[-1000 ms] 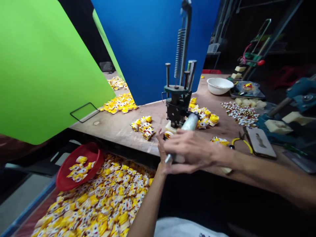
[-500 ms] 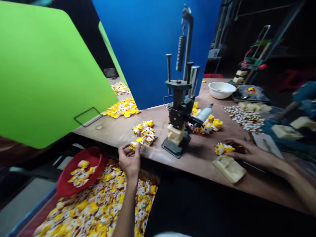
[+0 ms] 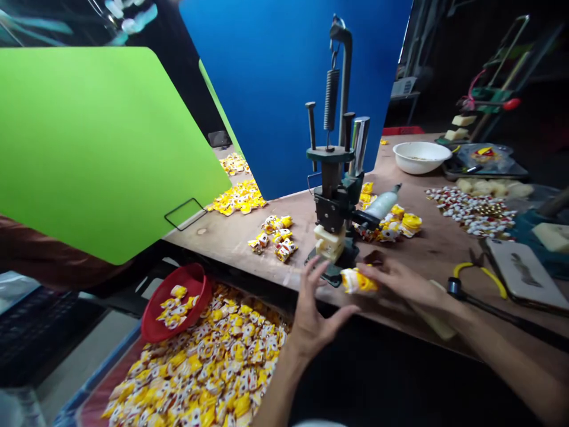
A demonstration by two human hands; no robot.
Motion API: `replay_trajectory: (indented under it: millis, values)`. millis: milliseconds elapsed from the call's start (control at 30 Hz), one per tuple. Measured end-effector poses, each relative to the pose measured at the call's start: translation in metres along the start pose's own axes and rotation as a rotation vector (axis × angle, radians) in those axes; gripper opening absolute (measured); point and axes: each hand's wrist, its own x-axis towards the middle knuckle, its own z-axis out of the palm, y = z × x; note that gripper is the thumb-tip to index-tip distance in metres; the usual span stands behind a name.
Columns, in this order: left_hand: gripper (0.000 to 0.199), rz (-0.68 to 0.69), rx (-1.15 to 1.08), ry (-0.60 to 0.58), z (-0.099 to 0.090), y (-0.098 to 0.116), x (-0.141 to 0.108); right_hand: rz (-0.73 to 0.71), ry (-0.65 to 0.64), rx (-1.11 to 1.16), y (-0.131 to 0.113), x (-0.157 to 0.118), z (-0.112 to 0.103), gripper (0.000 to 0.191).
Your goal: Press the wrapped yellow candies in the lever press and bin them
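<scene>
Now; right hand (image 3: 402, 283) pinching crumpled yellow packet (image 3: 358, 280); left hand (image 3: 317, 314) spread open, empty

Crumpled yellow wrapper (image 3: 358, 280), held in right hand (image 3: 400, 283)

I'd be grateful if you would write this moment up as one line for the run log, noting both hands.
left hand: open, near press base | right hand: holding yellow packet
</scene>
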Motion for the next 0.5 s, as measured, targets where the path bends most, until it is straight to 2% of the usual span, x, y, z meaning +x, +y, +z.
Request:
replay_trajectory:
  millis: [33,100,167,233,300,400,500]
  values:
    - [0.071,0.012,-0.052,-0.030,0.009,0.003,-0.009,0.022,-0.048,0.057,-0.001,0.006,0.016,0.076]
    - [0.048,-0.036,-0.085,0.050,0.015,0.000,-0.016,0.057,-0.101,0.168,0.000,0.019,0.037,0.082]
    - [0.040,-0.086,-0.046,0.158,0.010,-0.010,-0.010,0.069,-0.117,0.263,0.001,0.030,0.039,0.084]
    - [0.045,-0.092,0.023,0.245,0.003,-0.022,0.006,0.042,-0.073,0.307,0.001,0.037,0.027,0.077]
    - [0.045,-0.077,0.043,0.316,0.004,-0.033,0.025,-0.008,0.041,0.304,0.000,0.038,0.010,0.065]
    - [0.038,-0.062,0.011,0.358,0.021,-0.044,0.046,-0.010,0.122,0.244,-0.002,0.035,-0.015,0.054]
    - [0.029,-0.022,0.115,0.377,0.041,-0.047,0.053,-0.004,0.175,0.252,-0.004,0.037,-0.039,0.040]
